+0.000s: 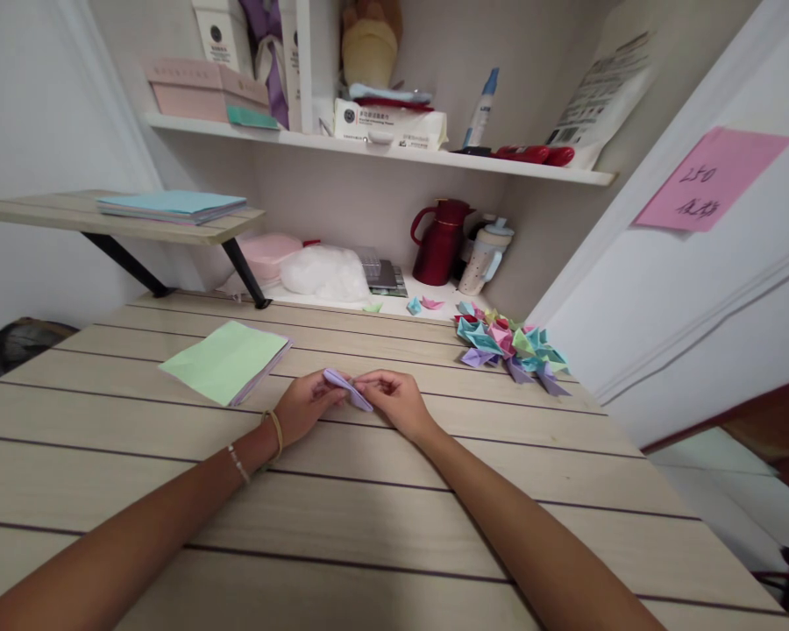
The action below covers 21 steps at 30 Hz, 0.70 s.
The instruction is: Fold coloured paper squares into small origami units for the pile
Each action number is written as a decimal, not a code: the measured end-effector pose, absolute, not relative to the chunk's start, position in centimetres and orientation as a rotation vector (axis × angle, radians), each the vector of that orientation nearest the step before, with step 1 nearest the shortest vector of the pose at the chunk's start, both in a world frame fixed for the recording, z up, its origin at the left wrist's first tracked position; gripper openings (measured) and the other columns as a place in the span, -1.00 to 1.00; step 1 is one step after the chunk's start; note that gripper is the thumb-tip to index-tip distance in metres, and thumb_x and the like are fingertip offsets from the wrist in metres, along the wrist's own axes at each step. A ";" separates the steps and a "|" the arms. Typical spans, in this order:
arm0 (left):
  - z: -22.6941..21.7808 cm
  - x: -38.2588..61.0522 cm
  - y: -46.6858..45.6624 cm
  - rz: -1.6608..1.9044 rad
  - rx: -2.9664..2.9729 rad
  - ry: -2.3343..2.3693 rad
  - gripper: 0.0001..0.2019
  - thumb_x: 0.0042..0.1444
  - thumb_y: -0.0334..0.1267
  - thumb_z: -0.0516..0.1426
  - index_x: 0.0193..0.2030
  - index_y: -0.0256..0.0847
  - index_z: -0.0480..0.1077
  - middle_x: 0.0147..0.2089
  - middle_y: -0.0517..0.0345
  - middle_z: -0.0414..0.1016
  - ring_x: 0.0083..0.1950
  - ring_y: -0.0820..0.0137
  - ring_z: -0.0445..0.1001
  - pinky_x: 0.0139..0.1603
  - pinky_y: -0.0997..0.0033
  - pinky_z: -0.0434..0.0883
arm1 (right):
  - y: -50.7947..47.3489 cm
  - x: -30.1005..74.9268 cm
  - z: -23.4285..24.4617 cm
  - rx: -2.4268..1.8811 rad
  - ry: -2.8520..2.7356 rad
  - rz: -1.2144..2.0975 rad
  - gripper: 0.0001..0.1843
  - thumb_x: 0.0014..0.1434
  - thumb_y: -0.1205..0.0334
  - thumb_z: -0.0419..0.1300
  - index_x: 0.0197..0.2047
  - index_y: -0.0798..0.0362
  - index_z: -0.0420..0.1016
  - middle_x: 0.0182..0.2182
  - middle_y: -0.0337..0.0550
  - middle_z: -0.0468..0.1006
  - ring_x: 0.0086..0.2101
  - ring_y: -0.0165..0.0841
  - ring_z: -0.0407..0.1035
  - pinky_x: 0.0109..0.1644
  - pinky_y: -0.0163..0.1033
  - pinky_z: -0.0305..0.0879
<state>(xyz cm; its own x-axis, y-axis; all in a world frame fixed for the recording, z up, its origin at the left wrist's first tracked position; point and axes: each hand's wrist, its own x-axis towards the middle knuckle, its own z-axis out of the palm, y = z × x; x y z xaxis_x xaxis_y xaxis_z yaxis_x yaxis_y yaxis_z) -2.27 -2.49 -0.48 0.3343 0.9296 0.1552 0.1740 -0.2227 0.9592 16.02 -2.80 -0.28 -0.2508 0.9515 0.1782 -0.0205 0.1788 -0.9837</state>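
Note:
A small folded piece of purple paper (pixel 348 389) is held up just above the slatted table, between my two hands. My left hand (pixel 306 405) pinches its left side with thumb and fingers. On the right side, the fingers of my right hand (pixel 398 401) are closed on the same paper. Its lower folds are partly covered by my fingertips. A stack of square paper with a light green sheet on top (pixel 230 359) lies to the left of my left hand. Off to the right sits a pile of folded paper pieces (pixel 509 342) in several colours.
A raised wooden shelf (pixel 46 210) on black legs bears a stack of blue-topped paper (pixel 174 205). Along the back stand a red jug (pixel 442 244), a beige bottle (pixel 483 258) and a white plastic bag (pixel 325 272). A pink note (pixel 714 180) hangs on the right wall.

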 end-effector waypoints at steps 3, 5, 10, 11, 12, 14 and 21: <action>-0.2 -2.2 -2.7 0.983 1.687 1.028 -0.76 0.01 -0.16 0.11 -0.22 -0.26 0.40 -0.41 0.13 0.48 -0.36 0.39 0.44 -0.27 0.39 0.38 | -3.0 15.9 -0.2 -0.923 -1.492 1.231 -0.67 -0.09 0.07 0.26 -0.28 0.12 0.55 -0.49 -0.14 0.55 -0.57 -0.48 0.29 -0.53 -0.39 0.16; -0.1 -2.2 -2.7 0.993 1.693 1.035 -0.77 0.01 -0.15 0.11 -0.25 -0.26 0.41 -0.44 0.15 0.47 -0.38 0.39 0.44 -0.30 0.40 0.38 | -3.0 15.9 -0.2 -0.936 -1.517 1.211 -0.66 -0.09 0.06 0.27 -0.29 0.12 0.56 -0.51 -0.15 0.54 -0.58 -0.48 0.28 -0.53 -0.39 0.15; 0.0 -2.2 -2.7 0.994 1.695 1.016 -0.78 0.02 -0.16 0.10 -0.26 -0.26 0.40 -0.43 0.14 0.46 -0.37 0.39 0.43 -0.28 0.40 0.37 | -2.9 16.0 -0.4 -0.950 -1.564 1.216 -0.65 -0.06 0.03 0.24 -0.28 0.12 0.55 -0.53 -0.16 0.51 -0.57 -0.49 0.24 -0.55 -0.40 0.13; 0.0 -2.2 -2.7 0.991 1.701 1.015 -0.79 0.02 -0.16 0.10 -0.28 -0.26 0.40 -0.43 0.14 0.46 -0.37 0.39 0.43 -0.28 0.40 0.37 | -2.8 16.0 -0.4 -0.942 -1.566 1.224 -0.65 -0.05 0.03 0.23 -0.28 0.12 0.55 -0.53 -0.16 0.50 -0.57 -0.49 0.23 -0.55 -0.40 0.13; 0.0 -2.2 -2.7 0.990 1.707 1.017 -0.79 0.02 -0.16 0.10 -0.29 -0.26 0.40 -0.43 0.14 0.47 -0.37 0.39 0.43 -0.28 0.40 0.37 | -2.8 16.0 -0.4 -0.936 -1.570 1.229 -0.65 -0.04 0.03 0.22 -0.27 0.12 0.55 -0.53 -0.16 0.50 -0.57 -0.49 0.23 -0.55 -0.40 0.13; 0.0 -2.2 -2.7 0.991 1.714 1.022 -0.79 0.02 -0.16 0.10 -0.30 -0.26 0.40 -0.42 0.14 0.47 -0.37 0.39 0.43 -0.28 0.39 0.38 | -2.8 16.0 -0.5 -0.933 -1.577 1.223 -0.65 -0.03 0.03 0.22 -0.27 0.12 0.55 -0.52 -0.17 0.50 -0.57 -0.48 0.24 -0.55 -0.40 0.14; 0.1 -2.2 -2.7 0.971 1.700 1.052 -0.77 0.02 -0.12 0.09 -0.38 -0.26 0.41 -0.48 0.15 0.46 -0.43 0.43 0.42 -0.36 0.45 0.37 | -2.9 16.0 -0.6 -0.967 -1.582 1.074 -0.72 -0.01 0.12 0.19 -0.28 0.12 0.55 -0.53 -0.18 0.49 -0.56 -0.48 0.26 -0.51 -0.39 0.17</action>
